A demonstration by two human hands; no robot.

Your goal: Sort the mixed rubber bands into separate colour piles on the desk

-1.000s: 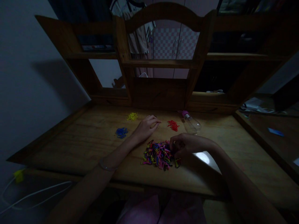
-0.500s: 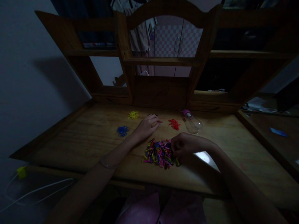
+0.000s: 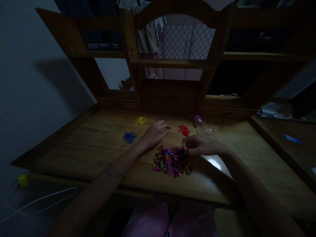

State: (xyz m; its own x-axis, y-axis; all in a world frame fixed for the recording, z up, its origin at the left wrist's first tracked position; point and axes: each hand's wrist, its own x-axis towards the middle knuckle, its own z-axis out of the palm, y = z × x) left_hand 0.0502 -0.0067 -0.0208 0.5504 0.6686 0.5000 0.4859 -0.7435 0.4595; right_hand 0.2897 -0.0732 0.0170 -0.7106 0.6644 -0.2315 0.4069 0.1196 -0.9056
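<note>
A mixed heap of small coloured rubber bands [image 3: 170, 163] lies at the middle of the wooden desk, in pink, yellow, black, blue and red. My right hand [image 3: 197, 144] is over the heap's upper right edge, thumb and fingertips pinched; whatever they hold is too dark and small to make out. My left hand [image 3: 155, 133] rests on the desk behind the heap, fingers stretched out, nothing visible in it. Just beyond its knuckles a few black bands [image 3: 161, 120] show, partly hidden. Separate piles hold yellow bands [image 3: 140, 120], blue bands [image 3: 129, 137] and red bands [image 3: 184, 130].
A clear bulb-shaped bottle [image 3: 205, 128] with a purple cap lies on its side beyond my right hand. Wooden shelving [image 3: 170, 64] rises along the desk's back edge. A white cable [image 3: 46, 199] hangs at lower left. Light is dim, with a bright reflection on the desk.
My right hand has moved slightly up and back, from lower in the heap to its upper right edge, uncovering bands at the right. My left hand has stayed put.
</note>
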